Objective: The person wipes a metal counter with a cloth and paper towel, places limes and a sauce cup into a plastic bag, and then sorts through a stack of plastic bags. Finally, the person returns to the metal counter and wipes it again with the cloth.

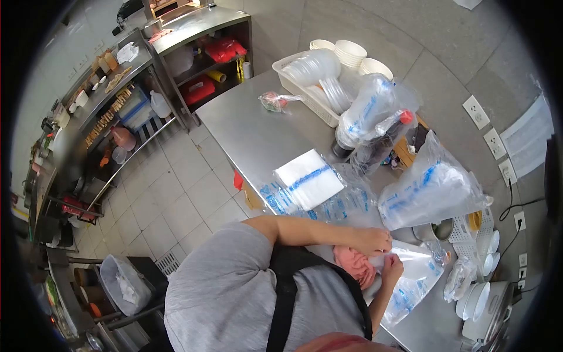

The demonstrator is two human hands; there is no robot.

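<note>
My left hand (375,241) is closed above the steel table, its fingers pinched at the edge of a clear plastic bag with blue print (413,281). Close beside it, my right hand (392,267) has its fingers pressed together at the same bag edge. What sits between the fingertips is too small to make out. A crumpled pink cloth (354,265) lies just under and beside my left hand. Past my forearm, a white stack of bags with a blue band (309,179) rests on printed clear plastic (346,202).
Farther back on the steel table (249,126) stand a white basket of lids (293,82), white bowls (350,53) and a small tied bag (274,101). A large bag of clear plastic (431,188) and a metal pot (440,230) stand near the wall. White containers (473,300) are at the right.
</note>
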